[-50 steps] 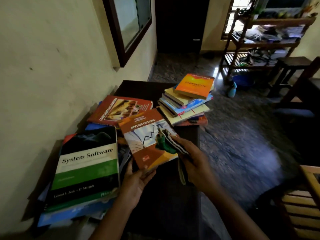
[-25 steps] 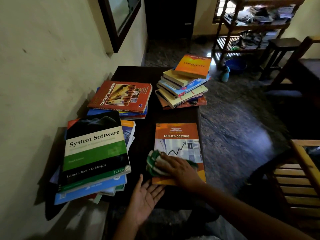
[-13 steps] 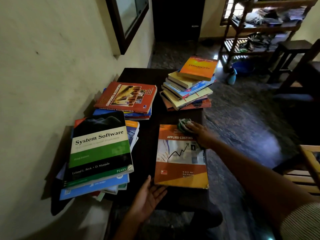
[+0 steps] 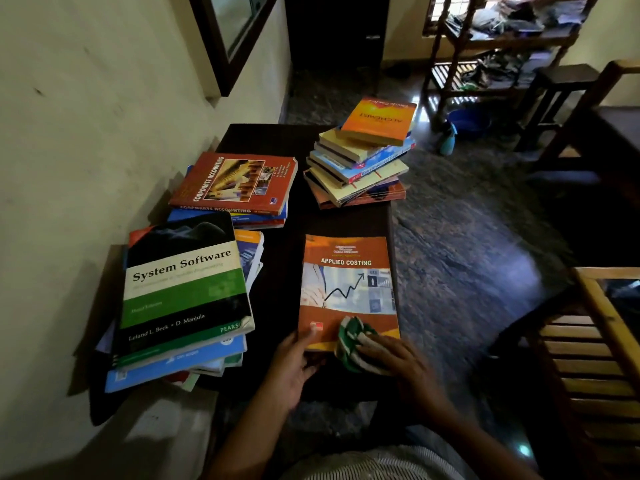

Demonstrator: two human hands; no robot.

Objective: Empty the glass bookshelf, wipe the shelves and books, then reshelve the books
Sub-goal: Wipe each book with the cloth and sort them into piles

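Observation:
An orange "Applied Costing" book (image 4: 348,289) lies flat on the dark table (image 4: 284,271). My right hand (image 4: 398,358) presses a green-and-white cloth (image 4: 353,337) onto the book's near edge, fingers curled over the cloth. My left hand (image 4: 294,362) holds the book's near left corner, thumb on the cover. A "System Software" book (image 4: 183,285) tops a pile at the left. A red "Corporate Accounting" book (image 4: 235,181) tops another pile behind it. A third stack with an orange book (image 4: 379,121) on top stands at the far right of the table.
A pale wall (image 4: 86,133) runs along the left, with a dark-framed glass pane (image 4: 235,26) high up. Wooden slatted furniture (image 4: 595,358) stands at the right. A cluttered wooden rack (image 4: 502,36), a stool (image 4: 561,95) and a blue tub (image 4: 467,121) sit across the stone floor.
My right hand has drawn the cloth from the book's far edge back to its near edge. My left hand has moved up onto the book's near left corner.

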